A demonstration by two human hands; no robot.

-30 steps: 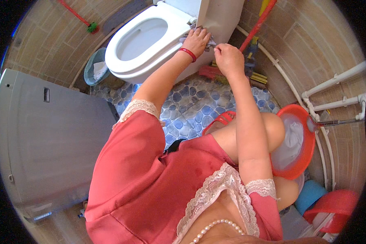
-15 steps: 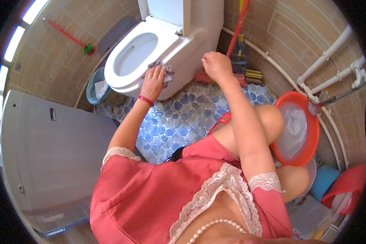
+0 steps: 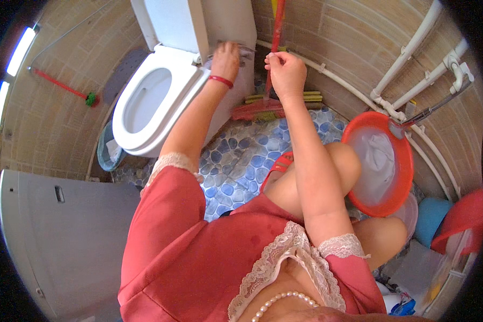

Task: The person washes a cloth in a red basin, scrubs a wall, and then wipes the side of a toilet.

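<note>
A dark grey rag (image 3: 246, 53) lies under my left hand (image 3: 226, 61), which presses it against the side of the white toilet (image 3: 172, 110), toward its rear. My left fingers are bent over the cloth and hide most of it. The toilet's lid (image 3: 173, 24) is up and its seat is down. My right hand (image 3: 287, 72) hangs in the air to the right of the toilet, fingers curled in, with nothing seen in them. My right forearm passes over my bent knee.
An orange-red basin (image 3: 353, 180) with cloudy water and a pale cloth stands at right, below wall pipes (image 3: 413, 45). A red-handled broom (image 3: 276, 48) leans behind my right hand. A blue bin (image 3: 103, 147) sits left of the toilet; a grey cabinet (image 3: 64, 241) fills the lower left.
My left hand has slid the rag from beside the toilet's front rim back along its side, away from me. My right hand stays raised, its fingers slightly shifted. The whole view has shifted.
</note>
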